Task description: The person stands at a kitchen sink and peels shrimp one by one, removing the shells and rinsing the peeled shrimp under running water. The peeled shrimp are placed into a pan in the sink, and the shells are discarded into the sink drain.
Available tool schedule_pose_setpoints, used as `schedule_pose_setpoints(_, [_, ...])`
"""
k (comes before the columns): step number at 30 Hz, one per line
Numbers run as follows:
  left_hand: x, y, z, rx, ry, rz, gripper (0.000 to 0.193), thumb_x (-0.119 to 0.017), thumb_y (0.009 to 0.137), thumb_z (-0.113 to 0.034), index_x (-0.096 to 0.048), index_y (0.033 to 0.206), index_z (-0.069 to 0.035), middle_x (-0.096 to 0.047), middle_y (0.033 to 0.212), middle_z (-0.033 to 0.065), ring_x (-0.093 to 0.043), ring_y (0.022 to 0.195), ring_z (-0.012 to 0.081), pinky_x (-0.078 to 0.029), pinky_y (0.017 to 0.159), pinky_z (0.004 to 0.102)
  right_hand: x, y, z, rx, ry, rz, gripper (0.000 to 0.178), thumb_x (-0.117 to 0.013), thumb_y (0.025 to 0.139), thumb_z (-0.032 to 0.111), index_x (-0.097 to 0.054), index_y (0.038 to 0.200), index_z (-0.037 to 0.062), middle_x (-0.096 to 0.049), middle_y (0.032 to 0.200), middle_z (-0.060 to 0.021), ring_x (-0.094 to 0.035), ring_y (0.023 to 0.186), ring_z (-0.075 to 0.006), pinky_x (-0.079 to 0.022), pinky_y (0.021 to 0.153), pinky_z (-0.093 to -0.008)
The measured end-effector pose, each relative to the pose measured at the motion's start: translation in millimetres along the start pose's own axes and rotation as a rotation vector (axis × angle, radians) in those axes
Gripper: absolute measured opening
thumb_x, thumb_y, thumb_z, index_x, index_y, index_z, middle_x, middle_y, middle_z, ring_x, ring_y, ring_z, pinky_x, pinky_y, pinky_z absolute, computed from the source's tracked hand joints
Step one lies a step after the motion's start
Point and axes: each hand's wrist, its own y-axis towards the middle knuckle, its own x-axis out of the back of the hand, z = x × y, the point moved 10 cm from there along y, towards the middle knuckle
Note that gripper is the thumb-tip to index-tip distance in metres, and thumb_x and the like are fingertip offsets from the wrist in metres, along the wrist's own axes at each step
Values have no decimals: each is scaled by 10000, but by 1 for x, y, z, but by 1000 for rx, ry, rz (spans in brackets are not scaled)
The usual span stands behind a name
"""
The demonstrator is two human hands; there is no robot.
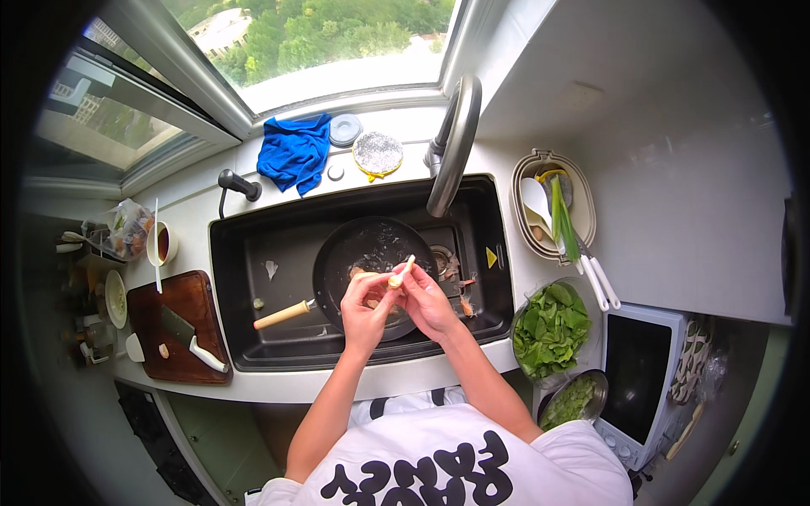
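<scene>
Both hands met over the dark pan (pixel 371 253) in the sink (pixel 278 244) — the left hand (pixel 364 305) and right hand (pixel 426 302) pinched a small pale shrimp-like piece (pixel 400 275). Peeling looked partway done — scraps (pixel 462 295) lay right of the pan, and how many pieces remained could not be told.

Sink (pixel 253 244): black, holding a black pan (pixel 371 249) with a pale wooden handle. Cloth (pixel 294 152) by the window: bright blue; cutting board (pixel 181 325): dark reddish brown, carrying a knife (pixel 192 340) with white handle. Leaves (pixel 553 329) in the bowl: vivid green; bench (pixel 190 215): white; shirt (pixel 447 460): white with black lettering pattern.
</scene>
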Motion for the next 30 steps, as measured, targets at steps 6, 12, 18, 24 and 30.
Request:
schedule_pose_setpoints(6, [0, -10, -51, -202, 65, 26, 312, -786, 838, 80, -729, 1131, -11, -644, 1157, 99, -682, 975, 151, -567, 801, 250, -26, -23, 41, 247, -182, -9, 223, -721, 993, 64, -669, 1209, 57, -682, 1154, -41, -658, 1101, -116, -536, 961, -283])
schedule_pose_setpoints(12, [7, -9, -39, -55, -215, 60, 266, -741, 940, -1, -659, 1191, -22, -660, 1258, 124, -674, 1102, 173, -561, 940, 313, -41, -36, 56, 359, -323, 62, 326, -708, 957, -49, -659, 1270, 28, -707, 1163, -78, -688, 1116, -162, -548, 1011, -310])
schedule_pose_setpoints(18, [12, 4, 154, 511, 116, 253, 222, -710, 988, -190, -663, 1110, -11, -771, 1018, 133, -754, 901, 176, -588, 810, 319, 117, -13, -29, 37, -1070, -397, 413, -752, 923, 61, -650, 1323, 36, -706, 1243, -158, -700, 1150, -247, -557, 1010, -377])
schedule_pose_setpoints(24, [69, -4, 196, 486, 657, 175, 229, -750, 919, -226, -692, 1032, -36, -784, 837, 93, -775, 770, 231, -582, 694, 348, 155, 5, -67, -91, -1267, -505, 357, -765, 897, 108, -682, 1236, 34, -738, 1148, -140, -738, 984, -240, -584, 895, -369])
schedule_pose_setpoints(30, [173, -5, 44, 249, 656, -149, 237, -763, 926, -168, -696, 1104, -26, -763, 907, 90, -762, 774, 198, -568, 672, 332, 125, 66, -86, 180, -1846, -425, 431, -686, 828, 71, -661, 1259, 83, -620, 1242, -213, -628, 1137, -397, -537, 969, -486])
